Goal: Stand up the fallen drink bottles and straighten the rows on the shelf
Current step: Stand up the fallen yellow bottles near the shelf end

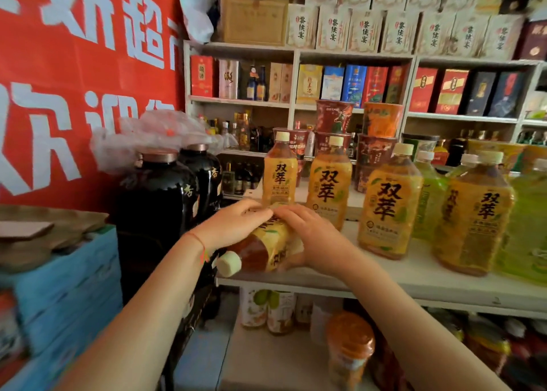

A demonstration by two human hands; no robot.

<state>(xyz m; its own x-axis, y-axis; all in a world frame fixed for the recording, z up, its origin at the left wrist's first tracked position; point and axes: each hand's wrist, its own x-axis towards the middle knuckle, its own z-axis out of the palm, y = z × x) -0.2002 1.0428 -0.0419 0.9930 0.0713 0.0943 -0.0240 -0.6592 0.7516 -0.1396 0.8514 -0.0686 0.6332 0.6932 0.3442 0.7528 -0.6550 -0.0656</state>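
Head view: a fallen tea bottle (266, 250) lay on its side at the left end of the white shelf (414, 284), cream cap (229, 263) pointing toward the camera and hanging just past the shelf's front edge. Left hand (233, 223) rested flat on top of the bottle's far end, fingers together and curled over the label, a thin red string round the wrist. Right hand (307, 238) wrapped the bottle from the right side, fingers over the top and thumb under the body, so both hands were closed on it (fingertips of the two hands nearly met above the label). Behind the hands stood upright yellow-label tea bottles: one small at the back (280, 171), a second (329, 180) to its right, a larger one (390, 201) nearer the front, and another (473, 213) further right. Green-label bottles (429, 195) stood between and beyond those, row uneven. Stacked instant noodle cups (373, 142) sat behind the row. Two black ceramic jars (157, 201) stood just left of the shelf, plastic wrap bunched above them. Red banner (74, 65) covered the left wall; boxed liquor filled the upper shelves (355, 56).
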